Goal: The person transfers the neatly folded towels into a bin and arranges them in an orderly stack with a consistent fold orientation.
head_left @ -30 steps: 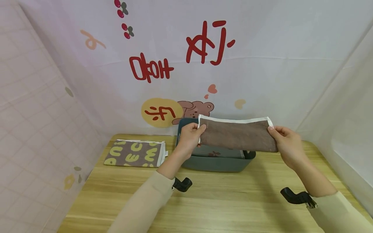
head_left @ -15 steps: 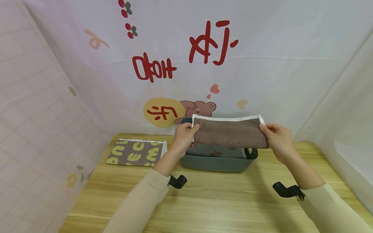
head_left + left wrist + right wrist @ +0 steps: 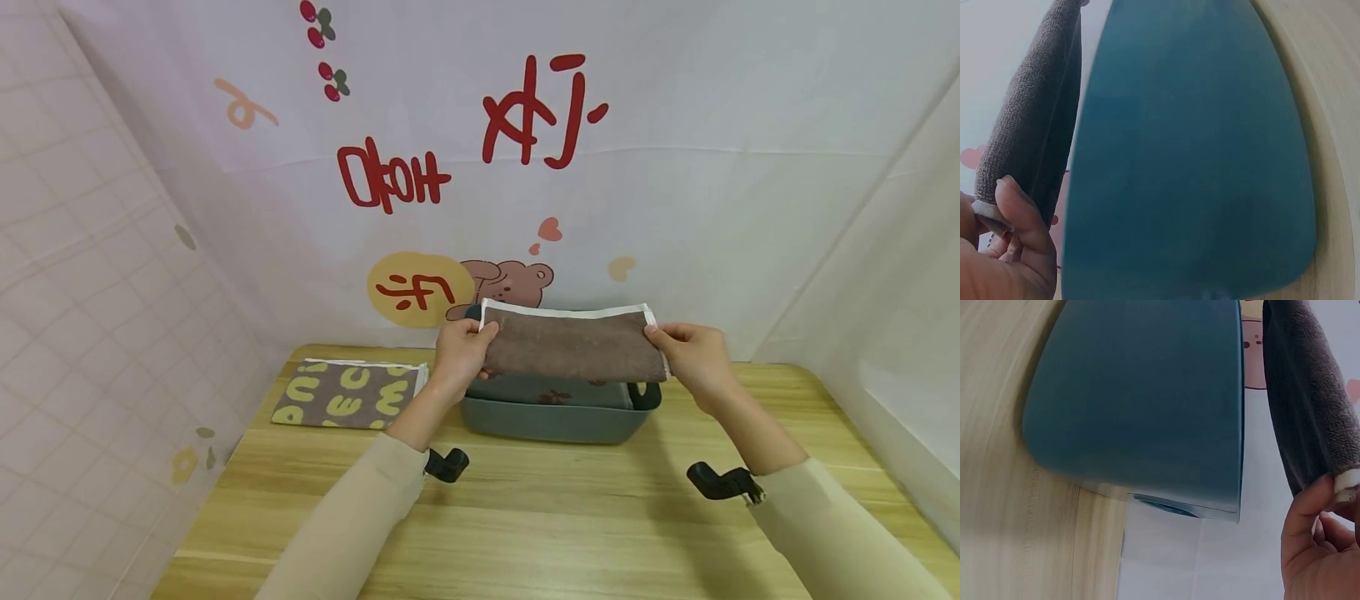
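A folded brown towel with a white border is stretched level between both hands, over the blue-green basket. My left hand pinches its left end, thumb on the near face. At the right end my right hand pinches the edge in the same way. Each wrist view shows thumb and fingers gripping a white-edged corner of the towel, above the basket's side. Inside the basket lies a grey-green folded cloth with a dark red print, partly hidden by the towel.
To the left of the basket a folded brown towel with yellow letters lies flat on the wooden table. White printed cloth hangs behind the table and along both sides.
Both hands have moved left with the brown towel, which is now more nearly centred over the basket. The lettered towel and the basket stay in place.
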`<state>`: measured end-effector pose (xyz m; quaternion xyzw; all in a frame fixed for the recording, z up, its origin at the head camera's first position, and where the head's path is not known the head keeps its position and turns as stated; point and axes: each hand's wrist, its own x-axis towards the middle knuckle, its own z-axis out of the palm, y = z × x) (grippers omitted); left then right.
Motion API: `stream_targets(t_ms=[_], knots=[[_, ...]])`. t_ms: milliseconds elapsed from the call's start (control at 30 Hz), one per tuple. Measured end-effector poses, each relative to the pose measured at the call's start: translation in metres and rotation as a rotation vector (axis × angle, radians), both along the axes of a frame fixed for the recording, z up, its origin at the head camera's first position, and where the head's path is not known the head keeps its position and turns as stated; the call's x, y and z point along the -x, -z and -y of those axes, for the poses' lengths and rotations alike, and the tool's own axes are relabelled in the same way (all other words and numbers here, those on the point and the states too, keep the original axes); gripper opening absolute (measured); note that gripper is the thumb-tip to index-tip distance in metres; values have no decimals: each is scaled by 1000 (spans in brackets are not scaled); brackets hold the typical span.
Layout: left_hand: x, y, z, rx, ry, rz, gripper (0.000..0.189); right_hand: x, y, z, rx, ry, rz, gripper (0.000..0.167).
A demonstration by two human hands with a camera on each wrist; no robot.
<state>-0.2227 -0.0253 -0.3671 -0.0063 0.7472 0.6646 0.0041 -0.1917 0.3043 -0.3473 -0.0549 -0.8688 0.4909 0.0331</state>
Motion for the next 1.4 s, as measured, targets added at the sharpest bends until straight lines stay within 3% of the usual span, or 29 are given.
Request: stream_targets(t_ms=[500, 800, 1133, 1400], knots=[[7, 8, 2, 166, -27, -39, 22, 9, 10, 10, -40, -50, 22, 48], [8, 10, -3, 388, -49, -86, 24, 15, 12, 21, -133, -70, 38, 37], [7, 14, -12, 553, -37, -149, 25, 18, 15, 24, -329, -118, 7, 29], [5, 12, -18, 621, -6, -89, 24, 23, 21, 28, -475, -137, -42, 41]])
